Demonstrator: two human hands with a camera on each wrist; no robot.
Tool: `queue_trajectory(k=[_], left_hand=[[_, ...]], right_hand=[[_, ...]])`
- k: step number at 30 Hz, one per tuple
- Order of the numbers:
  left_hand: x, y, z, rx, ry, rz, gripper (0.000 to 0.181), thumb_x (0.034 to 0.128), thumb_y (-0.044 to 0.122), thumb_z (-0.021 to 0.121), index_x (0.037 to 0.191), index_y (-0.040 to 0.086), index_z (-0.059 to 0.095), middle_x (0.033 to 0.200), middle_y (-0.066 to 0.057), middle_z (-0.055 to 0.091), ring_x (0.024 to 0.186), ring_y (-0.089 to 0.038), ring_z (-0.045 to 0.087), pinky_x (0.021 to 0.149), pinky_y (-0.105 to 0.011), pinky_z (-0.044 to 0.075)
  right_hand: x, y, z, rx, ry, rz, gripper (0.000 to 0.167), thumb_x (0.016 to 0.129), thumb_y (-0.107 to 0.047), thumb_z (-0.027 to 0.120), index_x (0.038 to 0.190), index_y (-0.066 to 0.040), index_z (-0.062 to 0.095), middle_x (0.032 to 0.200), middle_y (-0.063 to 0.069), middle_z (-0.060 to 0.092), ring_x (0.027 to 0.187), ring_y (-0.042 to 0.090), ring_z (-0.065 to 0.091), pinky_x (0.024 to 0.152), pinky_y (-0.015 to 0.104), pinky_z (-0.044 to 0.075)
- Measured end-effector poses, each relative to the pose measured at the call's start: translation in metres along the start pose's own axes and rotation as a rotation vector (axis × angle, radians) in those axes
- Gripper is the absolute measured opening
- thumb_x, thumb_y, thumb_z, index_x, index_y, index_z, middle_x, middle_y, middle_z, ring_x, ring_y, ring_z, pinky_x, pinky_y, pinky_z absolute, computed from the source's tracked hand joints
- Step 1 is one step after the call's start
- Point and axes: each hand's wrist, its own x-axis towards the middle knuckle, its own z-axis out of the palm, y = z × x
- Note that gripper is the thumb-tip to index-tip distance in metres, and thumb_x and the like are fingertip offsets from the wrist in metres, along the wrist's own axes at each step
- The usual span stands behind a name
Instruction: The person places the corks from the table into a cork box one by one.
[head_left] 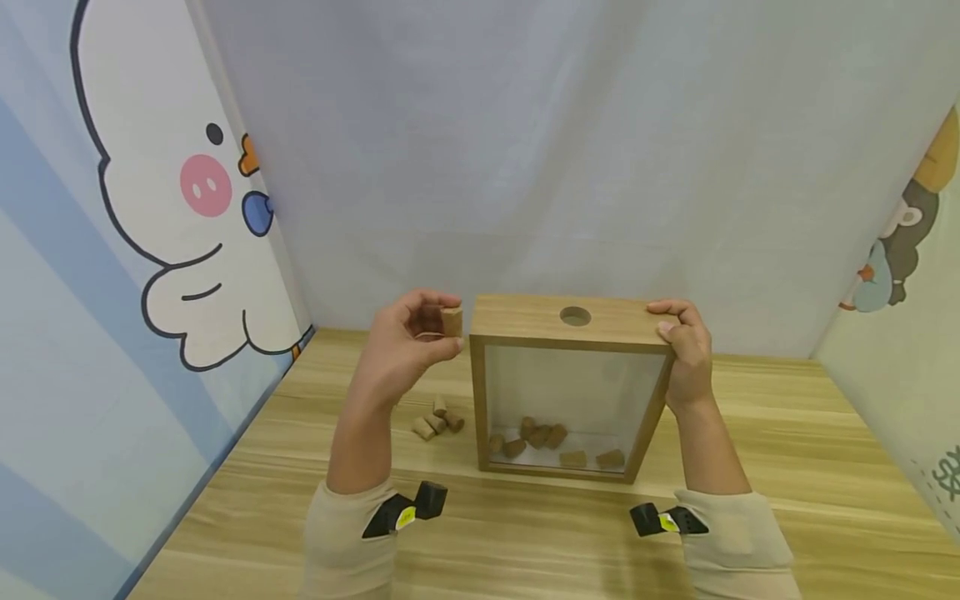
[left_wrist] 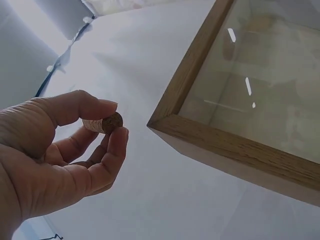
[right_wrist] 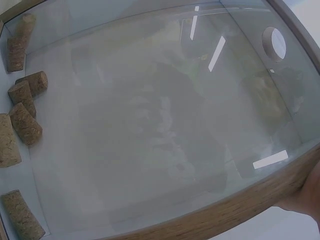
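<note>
My left hand (head_left: 397, 346) pinches a cork (head_left: 452, 322) between thumb and fingers, just left of the top corner of a wooden-framed box (head_left: 517, 317) with a clear front. In the left wrist view, the cork (left_wrist: 111, 123) lies between the fingertips, apart from the box frame (left_wrist: 172, 122). The box stands upright, with a round hole (head_left: 575, 316) in its top. My right hand (head_left: 690, 358) holds the top right corner, thumb at the front edge and fingers over the top. Several corks (head_left: 538, 435) lie on the floor inside; in the right wrist view these corks (right_wrist: 26, 124) show through the clear panel.
Loose corks (head_left: 435, 423) lie in a small pile on the wood-grain table (head_left: 525, 533), left of the box. A pale curtain (head_left: 465, 167) hangs behind, and a panel with a cartoon bird (head_left: 165, 150) rises at the left. Another printed panel (head_left: 900, 333) borders the right side.
</note>
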Motion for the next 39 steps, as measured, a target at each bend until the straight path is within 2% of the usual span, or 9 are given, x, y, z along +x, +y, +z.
queue_trajectory(k=[10,16,24,29,34,39], left_hand=[[0.016,0.017,0.018,-0.03,0.026,0.05,0.037,0.0746,-0.01,0.069,0.108,0.002,0.06,0.093,-0.014,0.055,0.086,-0.024,0.057,0.072,-0.034,0.05],[0.023,0.023,0.032,-0.042,-0.001,0.029,0.035,0.0745,-0.008,0.072,0.106,0.002,0.06,0.092,-0.013,0.056,0.085,-0.024,0.058,0.071,-0.034,0.05],[0.047,0.024,0.055,0.006,-0.006,0.007,0.034,0.0734,0.004,0.079,0.104,0.005,0.063,0.091,-0.008,0.059,0.083,-0.021,0.056,0.07,-0.029,0.048],[0.056,0.025,0.07,0.046,-0.039,-0.003,0.032,0.0768,0.008,0.077,0.105,0.003,0.062,0.093,-0.008,0.059,0.085,-0.02,0.055,0.071,-0.027,0.046],[0.064,0.03,0.086,0.067,-0.087,-0.022,0.032,0.0753,0.006,0.077,0.104,0.005,0.062,0.096,-0.006,0.06,0.088,-0.019,0.056,0.075,-0.026,0.047],[0.072,0.034,0.096,0.12,-0.166,-0.107,0.037,0.0733,0.004,0.079,0.107,0.009,0.065,0.096,-0.002,0.06,0.09,-0.017,0.055,0.076,-0.028,0.047]], right_hand=[[0.0,0.0,0.0,-0.004,0.01,-0.003,0.026,0.08,-0.01,0.039,0.089,-0.015,0.063,0.103,0.01,0.05,0.092,0.025,0.044,0.076,0.04,0.029],[-0.003,0.0,-0.001,-0.014,0.011,0.004,0.026,0.08,-0.01,0.038,0.089,-0.015,0.062,0.103,0.01,0.05,0.092,0.026,0.043,0.075,0.04,0.028],[0.0,0.001,0.001,0.016,0.005,-0.015,0.025,0.079,-0.01,0.04,0.089,-0.014,0.063,0.102,0.01,0.051,0.091,0.025,0.044,0.076,0.039,0.029],[0.0,0.003,0.0,0.027,0.006,-0.018,0.025,0.079,-0.01,0.04,0.089,-0.015,0.063,0.101,0.009,0.051,0.09,0.025,0.044,0.075,0.039,0.03],[0.001,0.003,0.0,0.031,0.003,-0.021,0.026,0.079,-0.01,0.04,0.089,-0.015,0.063,0.102,0.009,0.051,0.091,0.025,0.044,0.075,0.038,0.03],[0.001,0.002,0.001,0.025,0.003,-0.018,0.026,0.079,-0.01,0.04,0.09,-0.015,0.063,0.102,0.009,0.051,0.091,0.025,0.044,0.075,0.039,0.03]])
